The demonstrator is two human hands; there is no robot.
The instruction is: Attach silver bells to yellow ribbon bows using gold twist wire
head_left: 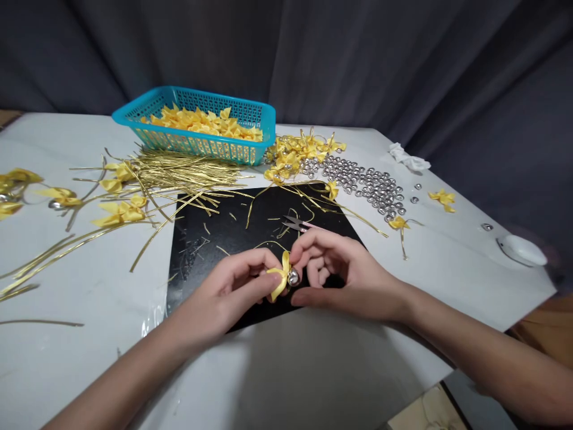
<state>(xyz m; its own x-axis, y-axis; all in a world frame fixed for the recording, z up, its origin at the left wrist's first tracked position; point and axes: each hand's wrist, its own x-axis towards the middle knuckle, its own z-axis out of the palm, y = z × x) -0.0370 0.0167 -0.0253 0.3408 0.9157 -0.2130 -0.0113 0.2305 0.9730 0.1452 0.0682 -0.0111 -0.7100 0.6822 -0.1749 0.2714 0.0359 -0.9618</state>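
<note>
Over the black mat (244, 233), left hand (230, 289) pinches yellow bow (282, 284) with silver bell (293, 277). Right hand (353, 275) alongside, thumb and fingers apart; fingertip contact unclear.

Yellow bow (278, 283), blue basket (267, 122), black mat (210, 230)

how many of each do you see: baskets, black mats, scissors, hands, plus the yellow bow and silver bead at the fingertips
Hands: 2 (left hand, right hand)
Yellow bow at the fingertips: 1
Silver bead beside it: 1
Blue basket: 1
Black mat: 1
Scissors: 1 pair
Total: 7
</note>
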